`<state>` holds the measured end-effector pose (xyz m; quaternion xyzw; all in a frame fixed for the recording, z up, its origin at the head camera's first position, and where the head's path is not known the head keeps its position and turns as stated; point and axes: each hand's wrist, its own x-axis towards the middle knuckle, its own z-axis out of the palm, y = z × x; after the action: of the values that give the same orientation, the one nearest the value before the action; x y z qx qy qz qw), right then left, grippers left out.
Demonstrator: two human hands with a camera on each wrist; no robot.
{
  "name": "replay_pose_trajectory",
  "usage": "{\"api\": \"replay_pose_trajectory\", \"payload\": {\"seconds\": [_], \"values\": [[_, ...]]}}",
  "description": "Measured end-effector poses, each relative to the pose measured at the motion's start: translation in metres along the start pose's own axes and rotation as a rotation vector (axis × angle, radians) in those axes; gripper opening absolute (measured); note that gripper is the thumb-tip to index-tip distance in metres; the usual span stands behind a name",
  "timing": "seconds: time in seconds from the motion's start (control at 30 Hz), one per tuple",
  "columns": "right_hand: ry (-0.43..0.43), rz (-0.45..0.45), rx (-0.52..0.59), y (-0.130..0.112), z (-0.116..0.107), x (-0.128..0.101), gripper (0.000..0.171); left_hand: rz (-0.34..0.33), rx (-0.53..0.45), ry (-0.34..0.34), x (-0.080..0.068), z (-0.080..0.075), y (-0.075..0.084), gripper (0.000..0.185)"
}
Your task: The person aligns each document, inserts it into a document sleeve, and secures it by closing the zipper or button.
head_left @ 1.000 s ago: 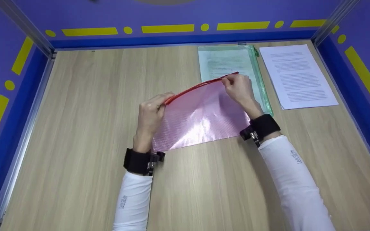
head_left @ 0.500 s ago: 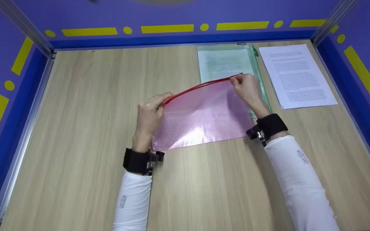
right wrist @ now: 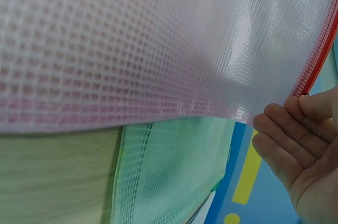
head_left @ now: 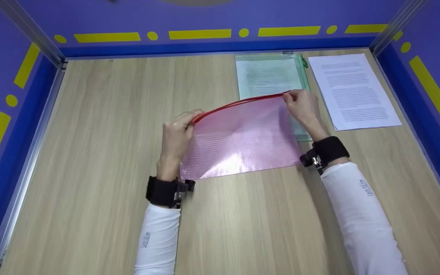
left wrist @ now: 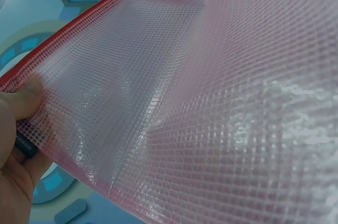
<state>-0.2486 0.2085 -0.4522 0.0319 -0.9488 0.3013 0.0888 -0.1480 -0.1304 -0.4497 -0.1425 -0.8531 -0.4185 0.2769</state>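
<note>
A translucent pink mesh zipper pouch (head_left: 243, 141) with a red zipper edge is stretched between both hands, its zipper side farthest from the person. My left hand (head_left: 177, 135) grips its upper left corner, thumb on the near face and fingers behind, as the left wrist view shows with the thumb (left wrist: 30, 94). At the other end of the zipper, my right hand (head_left: 304, 109) pinches the red edge between thumb and forefinger. In the right wrist view, the other fingers (right wrist: 288, 134) of that hand lie against the mesh corner. The pouch's lower edge hangs toward the person.
Behind the pouch, a green mesh zipper pouch (head_left: 271, 72) with printed paper inside lies on the wooden table (head_left: 109, 133), partly covered in the head view. To its right is a stack of printed sheets (head_left: 353, 91). Blue-purple panels (head_left: 204, 19) enclose the back and sides.
My right hand has moved to the right and slightly toward the person, still at the zipper edge. The pouch's right side has spread out with it. My left hand has barely shifted.
</note>
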Motion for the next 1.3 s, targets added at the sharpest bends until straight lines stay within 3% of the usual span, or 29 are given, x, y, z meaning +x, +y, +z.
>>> {"api": "replay_pose_trajectory", "payload": {"seconds": [0.23,0.63,1.3], "values": [[0.008,0.028,0.008,0.002,-0.003,-0.001,0.026,0.002,0.010,-0.012,0.000,0.000,0.001,0.021],[0.045,-0.001,-0.015,0.008,-0.007,0.001,0.026,0.004,0.013,-0.018,0.000,0.000,-0.001,0.023],[0.077,0.080,-0.045,0.018,-0.017,0.004,0.029,0.010,0.006,-0.038,0.000,0.002,0.002,0.022]]}}
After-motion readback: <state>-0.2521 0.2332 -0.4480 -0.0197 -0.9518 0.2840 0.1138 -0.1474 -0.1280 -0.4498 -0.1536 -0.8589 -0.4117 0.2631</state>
